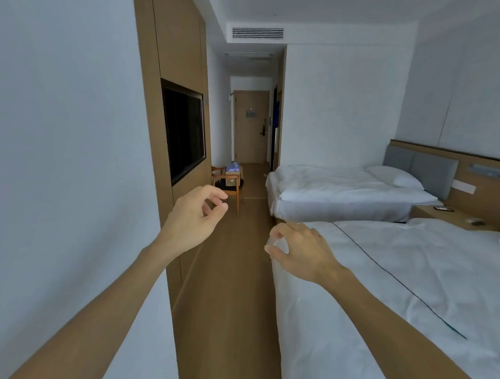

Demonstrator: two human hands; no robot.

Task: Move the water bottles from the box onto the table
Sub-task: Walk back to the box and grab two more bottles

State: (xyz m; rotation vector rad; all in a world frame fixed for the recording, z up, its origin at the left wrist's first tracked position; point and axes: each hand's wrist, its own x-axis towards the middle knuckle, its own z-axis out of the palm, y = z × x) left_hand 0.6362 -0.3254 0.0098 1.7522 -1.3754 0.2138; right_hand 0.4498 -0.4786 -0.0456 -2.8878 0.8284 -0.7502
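Reaching fwd: both bare arms stretched out at chest height, nothing in either grip.
Left hand (193, 218): fingers loosely curled, thumb and forefinger near each other but apart; holds nothing, in the air in front of the wood wall panel (175, 53).
Right hand (300, 251): palm down, fingers relaxed and bent, holds nothing; hovers over the near bed (398, 286) at its foot corner.
Floor (231, 276): wood strip running between panel and beds.
TV (183, 129): dark screen set in the panel, left side.
Chair (228, 185): wooden, beyond the left hand, against the left wall.
Box (232, 178): cardboard, sits on the chair seat.
Water bottles (233, 167): shrink-wrapped pack on top of the box; too small to count.
Far bed (345, 189): white linen, pillow at grey headboard.
Door (251, 125): closed, end of the hallway.
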